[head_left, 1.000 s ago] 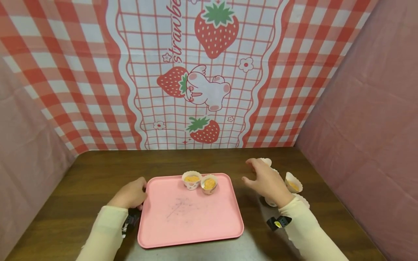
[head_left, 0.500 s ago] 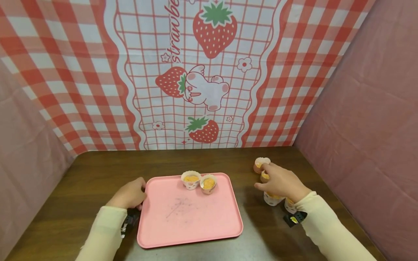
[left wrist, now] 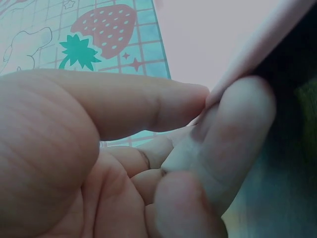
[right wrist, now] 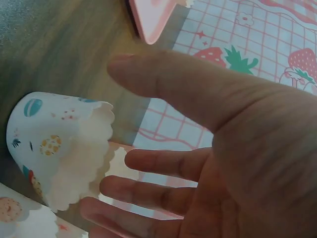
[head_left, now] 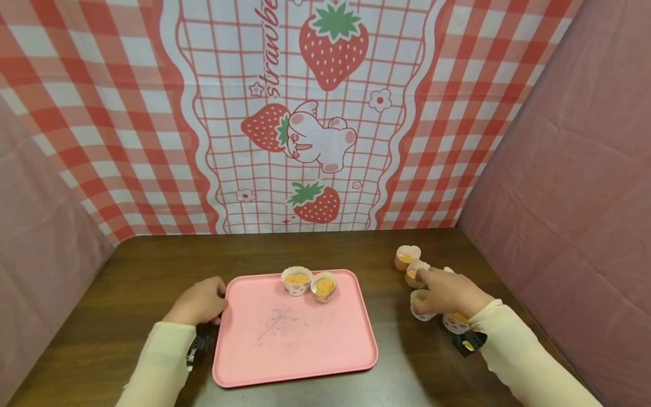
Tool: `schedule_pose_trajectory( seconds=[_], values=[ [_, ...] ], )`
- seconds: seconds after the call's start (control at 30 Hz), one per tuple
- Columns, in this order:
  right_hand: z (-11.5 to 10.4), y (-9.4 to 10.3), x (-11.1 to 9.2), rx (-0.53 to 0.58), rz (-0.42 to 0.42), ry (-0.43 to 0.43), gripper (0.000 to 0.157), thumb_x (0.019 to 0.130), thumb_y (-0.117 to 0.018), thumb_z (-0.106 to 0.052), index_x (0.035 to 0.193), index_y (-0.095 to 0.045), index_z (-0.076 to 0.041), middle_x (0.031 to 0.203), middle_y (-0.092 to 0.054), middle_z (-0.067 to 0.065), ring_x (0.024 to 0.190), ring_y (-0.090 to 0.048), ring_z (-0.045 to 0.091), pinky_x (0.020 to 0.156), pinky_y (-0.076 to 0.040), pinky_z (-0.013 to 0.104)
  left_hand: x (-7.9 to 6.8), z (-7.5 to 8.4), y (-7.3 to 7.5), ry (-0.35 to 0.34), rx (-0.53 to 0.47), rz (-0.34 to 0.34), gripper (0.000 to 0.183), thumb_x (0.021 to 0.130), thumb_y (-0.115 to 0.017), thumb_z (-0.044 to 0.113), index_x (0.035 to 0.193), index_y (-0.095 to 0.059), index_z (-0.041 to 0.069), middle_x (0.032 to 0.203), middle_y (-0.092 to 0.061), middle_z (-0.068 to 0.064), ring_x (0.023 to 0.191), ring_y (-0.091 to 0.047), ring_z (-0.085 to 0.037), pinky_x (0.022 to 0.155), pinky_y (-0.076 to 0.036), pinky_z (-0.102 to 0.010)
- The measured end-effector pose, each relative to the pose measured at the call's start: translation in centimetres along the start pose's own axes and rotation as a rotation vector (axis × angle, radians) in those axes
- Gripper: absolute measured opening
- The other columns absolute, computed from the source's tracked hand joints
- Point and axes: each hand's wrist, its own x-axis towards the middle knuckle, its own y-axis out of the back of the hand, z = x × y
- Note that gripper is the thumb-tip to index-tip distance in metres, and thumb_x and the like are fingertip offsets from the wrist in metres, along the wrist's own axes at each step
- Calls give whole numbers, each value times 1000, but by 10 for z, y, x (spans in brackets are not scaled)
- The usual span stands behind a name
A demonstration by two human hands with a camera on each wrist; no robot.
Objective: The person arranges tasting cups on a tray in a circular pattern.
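My left hand [head_left: 200, 301] pinches the left rim of a pink tray [head_left: 297, 353] between thumb and fingers; the pinch shows close up in the left wrist view. Two paper baking cups stand at the tray's far edge, a pale one [head_left: 296, 287] and a browner one [head_left: 324, 294], both with yellow filling. On the right, my right hand [head_left: 452, 291] hovers over a group of similar cups. Its thumb and fingers are spread apart, holding nothing, close to the scalloped rim of a white patterned cup [right wrist: 49, 129]. The hand partly hides that cup and its neighbours in the head view.
Several cups cluster at the right of the dark wooden table [head_left: 168, 254], including one at the far end [head_left: 405, 261] and one under the right wrist [head_left: 454, 323]. A checked strawberry cloth [head_left: 427, 169] hangs behind; pink cloth [head_left: 559, 186] walls the right side.
My right hand has moved right and slightly nearer over the cups, and the far cups have come into fuller view. My left hand stays at the tray's rim.
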Motion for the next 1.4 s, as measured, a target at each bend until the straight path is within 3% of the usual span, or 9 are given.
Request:
schedule_pose_trajectory(
  seconds=[0.17,0.7,0.77,0.87,0.97,1.17,1.4],
  values=[
    [-1,-2,0,-27,0,31,43,76,-84,-36,102,-60,-10,91,-61,2,79,-52,18,74,-48,44,0,-2,0,2,-7,3,24,90,-62,9,111,-59,-3,71,-61,-7,58,-60,-19,58,-44,-33],
    [3,-18,1,-84,3,-24,39,70,-85,-28,98,-63,-13,88,-62,-1,76,-53,17,70,-47,49,-1,-1,-1,-11,-27,5,22,88,-60,8,108,-58,-1,64,-60,-6,54,-57,-19,54,-43,-32],
    [4,-19,1,-78,-2,-33,41,71,-86,-27,103,-65,-12,91,-66,0,78,-55,17,73,-47,52,-1,-1,-1,-13,-28,6,23,88,-60,8,108,-58,-2,64,-60,-7,54,-57,-19,54,-43,-32],
    [5,-20,2,-86,-13,-29,57,71,-87,-24,123,-67,-10,101,-71,5,83,-58,17,76,-48,53,-1,-1,-2,-11,-27,7,22,88,-59,7,108,-58,-2,64,-60,-7,54,-56,-19,54,-43,-32],
    [6,-23,3,-96,-7,-18,66,72,-88,-23,132,-64,-10,103,-72,6,84,-59,17,73,-49,50,0,-1,-2,-8,-25,8,22,88,-59,7,108,-58,-1,63,-60,-7,54,-56,-19,54,-43,-32],
    [8,-25,5,-104,48,-9,37,73,-85,-23,102,-63,-13,89,-65,0,74,-54,16,65,-47,46,-1,0,-2,-3,-20,8,22,88,-59,7,109,-58,-1,64,-60,-7,54,-57,-19,54,-43,-32],
    [4,-14,7,-81,94,29,36,79,-83,-25,102,-60,-12,82,-57,-3,72,-49,16,66,-44,43,-2,1,-2,1,-27,2,23,89,-59,7,110,-57,-2,65,-60,-7,55,-56,-19,55,-43,-32]
  ],
)
